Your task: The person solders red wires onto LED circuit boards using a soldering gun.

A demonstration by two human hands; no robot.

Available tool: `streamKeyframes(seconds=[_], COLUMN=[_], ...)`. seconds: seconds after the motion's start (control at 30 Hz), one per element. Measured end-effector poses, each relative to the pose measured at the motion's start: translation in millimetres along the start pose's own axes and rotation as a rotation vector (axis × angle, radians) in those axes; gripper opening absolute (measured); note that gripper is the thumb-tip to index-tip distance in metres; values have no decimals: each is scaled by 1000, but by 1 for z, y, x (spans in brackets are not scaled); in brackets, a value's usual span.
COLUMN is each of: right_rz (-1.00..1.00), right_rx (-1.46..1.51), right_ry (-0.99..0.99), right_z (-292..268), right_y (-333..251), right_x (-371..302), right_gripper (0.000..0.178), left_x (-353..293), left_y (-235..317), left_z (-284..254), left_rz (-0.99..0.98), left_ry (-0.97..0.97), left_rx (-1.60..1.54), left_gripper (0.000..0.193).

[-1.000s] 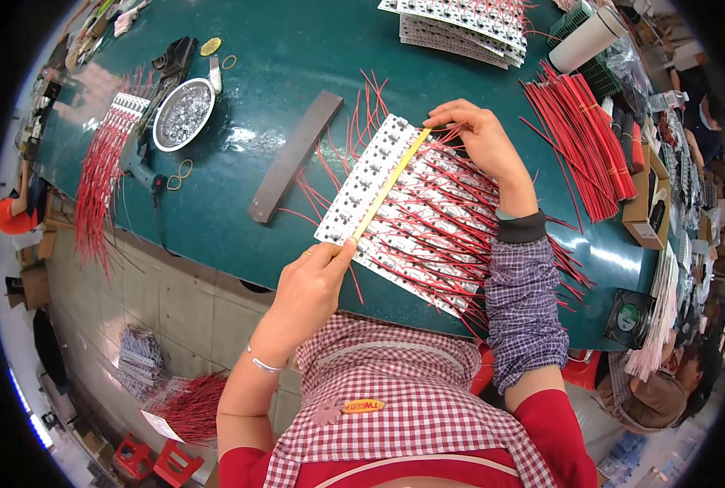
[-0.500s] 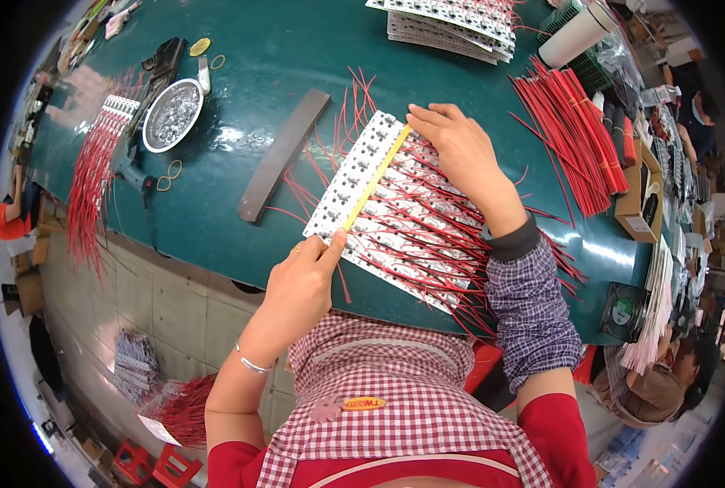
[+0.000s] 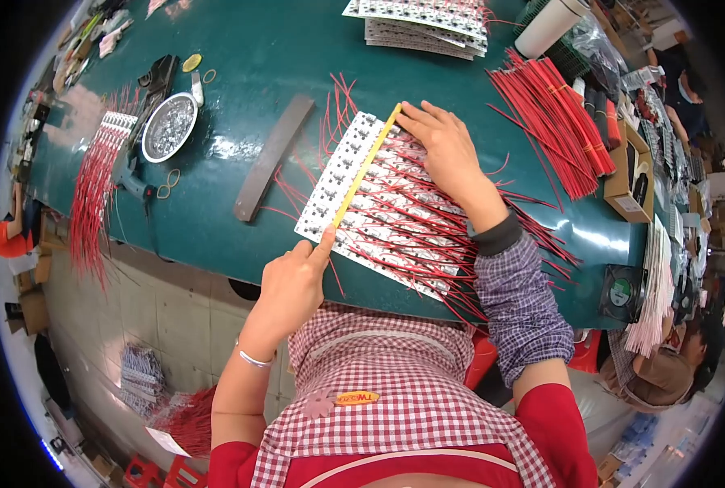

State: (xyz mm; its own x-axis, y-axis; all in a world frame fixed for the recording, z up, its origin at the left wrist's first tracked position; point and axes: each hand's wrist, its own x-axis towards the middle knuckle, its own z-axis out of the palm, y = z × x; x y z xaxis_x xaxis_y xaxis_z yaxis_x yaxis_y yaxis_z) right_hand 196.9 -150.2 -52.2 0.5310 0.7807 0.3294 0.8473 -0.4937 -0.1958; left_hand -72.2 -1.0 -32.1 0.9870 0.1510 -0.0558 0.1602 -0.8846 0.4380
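Since a second ago the right hand (image 3: pixel 448 150) has slid from the panel's 3 o'clock side toward 12, flat on the white panel (image 3: pixel 378 203) at tabletop (image 3: pixel 248 49) centre; left hand (image 3: pixel 297 281) keeps pinching the yellow strip (image 3: pixel 366 167), so alignment looks ongoing

Right hand (image 3: pixel 444 150) hides part of the white panel (image 3: pixel 354 191) beneath it

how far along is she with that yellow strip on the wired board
Done: red wires already sit in rows across the white board, and the yellow strip lies across it end to end. In hand: the left hand pins the strip's near end, the right hand presses its far end. Left: the stack of boards and the loose wire bundle behind lie untouched.
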Motion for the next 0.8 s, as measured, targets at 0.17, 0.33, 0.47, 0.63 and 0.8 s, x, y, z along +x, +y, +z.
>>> streamKeyframes(seconds=[0.17,0.33,0.47,0.63,0.8], right_rz=[-14,32,-26,-67,-79], right_rx=[197,203,186,257,258], right_ry=[421,-121,-4,15,-67], right_z=[-14,5,17,9,-3], right_y=[-50,-83,-78,-72,-62], right_x=[-35,-95,-101,-107,-117], right_gripper=[44,67,57,55,63], left_x=[9,-31,-38,36,86], left_y=[2,-26,-48,-89,-177], left_z=[2,-14,-54,-72,-31], left_rz=[117,-371,-329,-65,-279], left_ry=[87,-16,255,607,402], left_rx=[-149,-856,-1035,-195,24], left_gripper=[50,44,45,37,40])
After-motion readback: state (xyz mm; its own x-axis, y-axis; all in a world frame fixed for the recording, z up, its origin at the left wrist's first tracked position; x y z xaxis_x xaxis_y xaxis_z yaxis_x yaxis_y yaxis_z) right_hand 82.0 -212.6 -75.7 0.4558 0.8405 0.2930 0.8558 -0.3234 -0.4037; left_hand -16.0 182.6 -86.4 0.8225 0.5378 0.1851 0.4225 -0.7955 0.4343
